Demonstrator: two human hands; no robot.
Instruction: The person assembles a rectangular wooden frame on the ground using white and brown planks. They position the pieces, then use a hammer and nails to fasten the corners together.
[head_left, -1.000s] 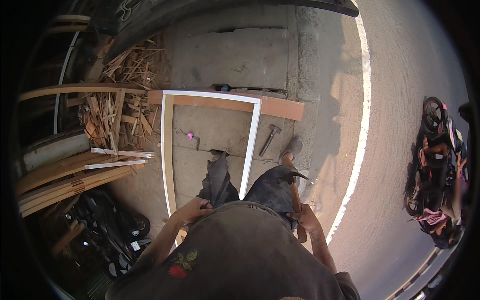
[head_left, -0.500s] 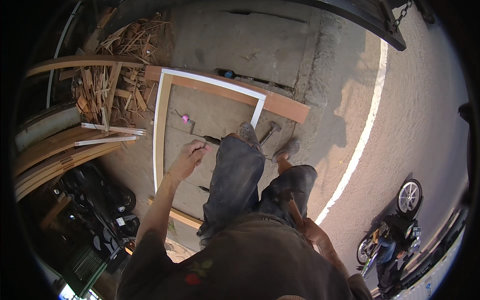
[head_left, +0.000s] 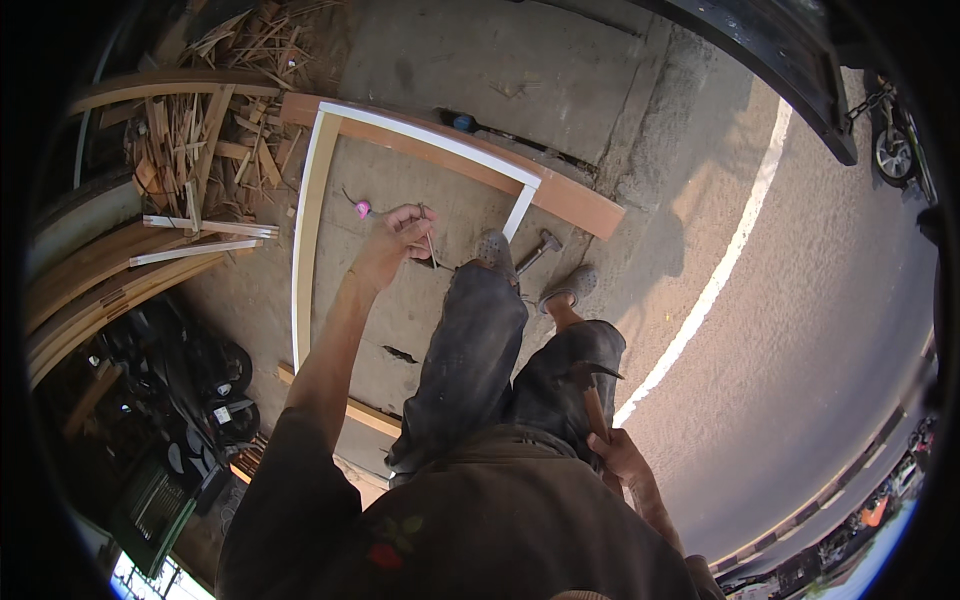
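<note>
My left hand is raised over the wooden frame, fingers pinched on a thin nail that points downward. My right hand grips the wooden handle of a hammer beside my right thigh; its dark curved head is uppermost. Below lies a rectangular wooden frame with white edges, its far side along a flat brown board. Near my left hand a small pink object rests on the concrete. A second hammer lies between my feet.
A heap of wood scraps and stacked planks are at the left. Parked motorcycles stand at the lower left. A road with a white line runs along the right. A dark metal structure juts in at the upper right.
My left hand has moved farther out and slightly right, still pinching the nail. The hammer in my right hand has turned, showing its curved head. A passing motorcycle has left the lower right.
</note>
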